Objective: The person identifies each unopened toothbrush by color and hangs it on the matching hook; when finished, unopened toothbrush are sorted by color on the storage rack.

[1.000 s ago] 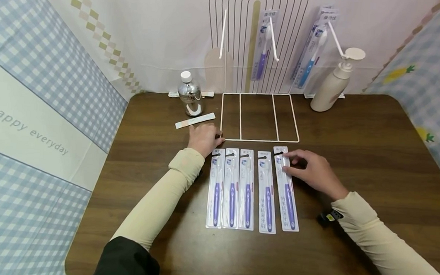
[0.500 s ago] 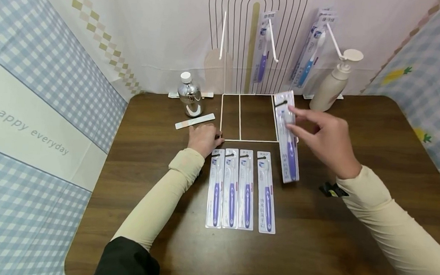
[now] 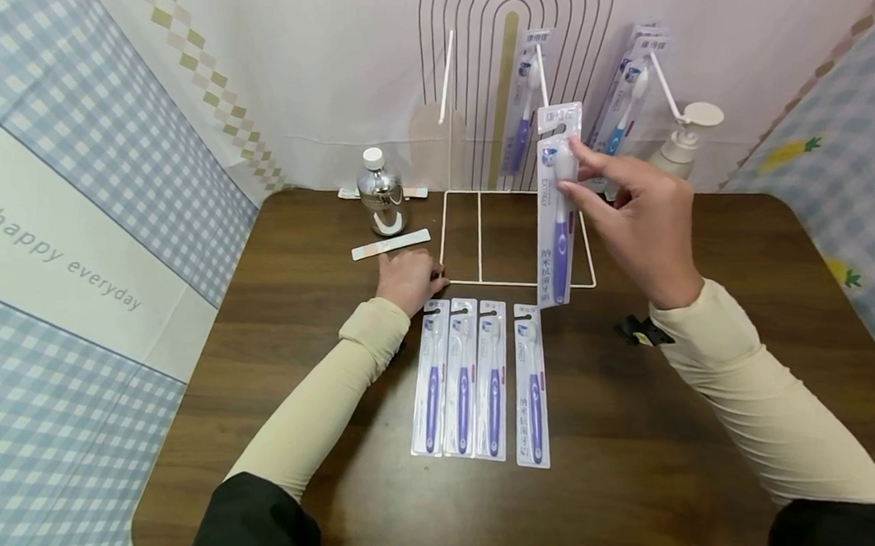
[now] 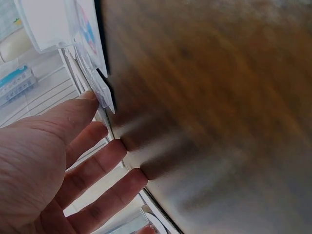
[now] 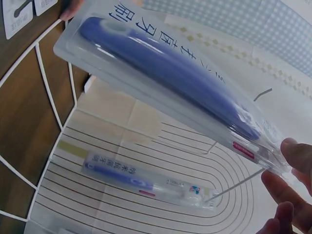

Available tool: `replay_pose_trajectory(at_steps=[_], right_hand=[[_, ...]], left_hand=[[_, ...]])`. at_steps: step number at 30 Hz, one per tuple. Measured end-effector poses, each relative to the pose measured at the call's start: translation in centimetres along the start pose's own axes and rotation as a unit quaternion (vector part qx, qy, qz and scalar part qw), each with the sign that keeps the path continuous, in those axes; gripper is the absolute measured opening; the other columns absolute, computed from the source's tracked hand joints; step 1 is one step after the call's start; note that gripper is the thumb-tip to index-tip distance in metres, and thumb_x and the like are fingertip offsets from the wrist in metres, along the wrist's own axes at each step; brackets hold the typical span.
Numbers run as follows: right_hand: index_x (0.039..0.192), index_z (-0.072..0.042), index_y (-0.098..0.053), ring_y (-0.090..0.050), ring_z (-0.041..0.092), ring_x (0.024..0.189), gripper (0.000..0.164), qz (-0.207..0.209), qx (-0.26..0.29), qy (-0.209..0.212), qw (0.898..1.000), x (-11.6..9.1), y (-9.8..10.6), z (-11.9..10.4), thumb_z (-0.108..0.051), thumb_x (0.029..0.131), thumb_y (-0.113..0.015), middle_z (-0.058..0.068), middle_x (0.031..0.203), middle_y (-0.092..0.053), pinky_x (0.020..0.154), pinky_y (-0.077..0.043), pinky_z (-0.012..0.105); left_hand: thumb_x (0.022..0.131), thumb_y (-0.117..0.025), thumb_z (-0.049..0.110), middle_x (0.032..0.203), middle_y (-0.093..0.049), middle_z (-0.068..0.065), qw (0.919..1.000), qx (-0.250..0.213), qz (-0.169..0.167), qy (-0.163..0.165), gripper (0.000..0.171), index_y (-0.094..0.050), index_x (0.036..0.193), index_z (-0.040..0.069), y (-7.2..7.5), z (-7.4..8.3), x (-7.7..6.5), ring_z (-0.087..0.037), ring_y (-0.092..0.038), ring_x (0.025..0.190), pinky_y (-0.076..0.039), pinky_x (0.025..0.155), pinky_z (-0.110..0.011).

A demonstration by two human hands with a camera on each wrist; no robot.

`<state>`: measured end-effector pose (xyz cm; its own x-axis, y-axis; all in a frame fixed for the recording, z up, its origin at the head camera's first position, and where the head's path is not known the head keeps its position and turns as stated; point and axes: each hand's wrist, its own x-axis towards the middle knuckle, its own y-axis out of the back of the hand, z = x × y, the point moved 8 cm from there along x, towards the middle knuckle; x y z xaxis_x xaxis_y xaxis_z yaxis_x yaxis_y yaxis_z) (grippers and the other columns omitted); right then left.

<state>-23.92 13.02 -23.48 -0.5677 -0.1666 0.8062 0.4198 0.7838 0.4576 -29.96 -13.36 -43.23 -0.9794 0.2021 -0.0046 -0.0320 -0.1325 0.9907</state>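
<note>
My right hand [image 3: 644,222] pinches the upper right edge of a packaged purple toothbrush [image 3: 554,271] between thumb and fingers. The pack is raised upright in front of the middle hook [image 3: 542,76], where another packaged purple toothbrush [image 3: 521,141] hangs behind it. My left hand [image 3: 409,280] rests at the front left corner of the white wire rack [image 3: 459,281]. In the left wrist view its fingers [image 4: 105,158] are extended, with the tips touching the tabletop. Several packaged purple toothbrushes [image 3: 463,390] lie in a row below the rack.
A silver bottle with a white cap [image 3: 380,196] and a paper strip [image 3: 390,244] stand left of the rack. At the right, packaged blue toothbrushes [image 3: 636,94] hang on a hook, and a pump bottle [image 3: 677,149] is partly hidden by the right hand. The left hook [image 3: 445,80] juts forward.
The right hand has lifted the rightmost packaged toothbrush off the table and carried it up and away, to in front of the middle hook. The left hand stays at the rack's corner.
</note>
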Motion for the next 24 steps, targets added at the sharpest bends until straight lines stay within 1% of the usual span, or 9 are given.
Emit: replay_pose_trajectory(at_steps=[4,7,10,14,16,19,21,23,24], right_hand=[[0.132,-0.014,-0.074,-0.054,-0.003,0.071,0.044,-0.002,0.029,-0.025,0.999,0.2,-0.9,0.6,-0.012,0.090,-0.086,0.013,0.101,-0.080,0.058,-0.034,0.016],[0.131,-0.016,-0.075,-0.060,-0.005,0.078,0.043,0.002,0.059,-0.055,0.997,0.5,-1.8,1.3,-0.011,0.089,-0.087,0.009,0.105,-0.080,0.057,-0.035,0.017],[0.128,-0.018,-0.077,-0.057,-0.002,0.068,0.040,0.011,0.066,-0.090,0.994,1.1,-2.9,2.3,-0.015,0.089,-0.088,0.007,0.103,-0.081,0.056,-0.034,0.018],[0.124,-0.015,-0.079,-0.044,0.003,0.054,0.036,0.025,0.049,-0.130,0.990,2.4,-4.5,4.2,-0.021,0.089,-0.088,0.008,0.100,-0.081,0.054,-0.031,0.019],[0.123,-0.014,-0.079,-0.045,0.006,0.054,0.036,0.029,0.038,-0.149,0.988,3.1,-5.3,5.4,-0.024,0.090,-0.088,0.008,0.102,-0.081,0.053,-0.030,0.020],[0.123,-0.012,-0.078,-0.062,0.012,0.066,0.036,0.032,0.018,-0.163,0.986,4.3,-6.4,6.8,-0.025,0.090,-0.087,0.006,0.108,-0.080,0.062,-0.036,0.019],[0.122,-0.011,-0.078,-0.072,0.017,0.083,0.035,0.033,0.008,-0.170,0.985,4.9,-7.0,7.6,-0.024,0.091,-0.087,0.006,0.109,-0.080,0.073,-0.044,0.023],[0.123,-0.010,-0.077,-0.075,0.021,0.096,0.035,0.032,0.000,-0.168,0.985,5.5,-7.4,8.2,-0.023,0.092,-0.086,0.006,0.110,-0.080,0.084,-0.049,0.030],[0.124,-0.010,-0.076,-0.076,0.023,0.098,0.036,0.031,-0.003,-0.170,0.985,5.8,-7.6,8.5,-0.023,0.092,-0.086,0.007,0.108,-0.080,0.086,-0.051,0.033]], left_hand=[[0.100,-0.074,0.043,0.116,-0.074,0.001,1.0000,0.003,0.001,0.001,0.025,-0.083,0.116,0.027,-0.1,0.0,0.0,-0.028,-0.069,0.113,-0.041,0.105,-0.061],[0.100,-0.074,0.044,0.118,-0.074,0.001,1.0000,0.004,0.001,0.001,0.026,-0.083,0.118,0.027,-0.1,0.0,0.1,-0.029,-0.069,0.114,-0.040,0.106,-0.061],[0.100,-0.074,0.044,0.119,-0.074,0.001,1.0000,0.005,0.001,0.001,0.028,-0.082,0.120,0.027,0.0,-0.1,0.1,-0.029,-0.069,0.115,-0.041,0.106,-0.061],[0.099,-0.074,0.045,0.117,-0.075,0.001,1.0000,0.007,0.003,0.003,0.028,-0.083,0.118,0.027,0.1,-0.2,0.1,-0.030,-0.069,0.113,-0.041,0.106,-0.060],[0.099,-0.075,0.045,0.115,-0.075,0.001,1.0000,0.006,0.005,0.005,0.027,-0.083,0.116,0.027,0.2,-0.3,0.1,-0.030,-0.070,0.111,-0.041,0.105,-0.061],[0.098,-0.076,0.045,0.115,-0.076,0.001,1.0000,0.001,0.008,0.005,0.027,-0.083,0.116,0.026,0.2,-0.3,0.1,-0.030,-0.070,0.111,-0.042,0.105,-0.060],[0.098,-0.076,0.045,0.115,-0.076,0.001,1.0000,0.001,0.008,0.002,0.027,-0.083,0.116,0.027,0.1,-0.2,0.1,-0.030,-0.070,0.111,-0.042,0.105,-0.060],[0.098,-0.075,0.045,0.116,-0.076,0.001,1.0000,0.002,0.007,0.000,0.027,-0.083,0.117,0.027,0.0,-0.1,0.1,-0.030,-0.070,0.111,-0.042,0.105,-0.060],[0.098,-0.075,0.045,0.116,-0.076,0.001,1.0000,0.003,0.006,0.001,0.027,-0.083,0.117,0.027,-0.1,-0.1,0.0,-0.030,-0.070,0.111,-0.042,0.105,-0.060]])
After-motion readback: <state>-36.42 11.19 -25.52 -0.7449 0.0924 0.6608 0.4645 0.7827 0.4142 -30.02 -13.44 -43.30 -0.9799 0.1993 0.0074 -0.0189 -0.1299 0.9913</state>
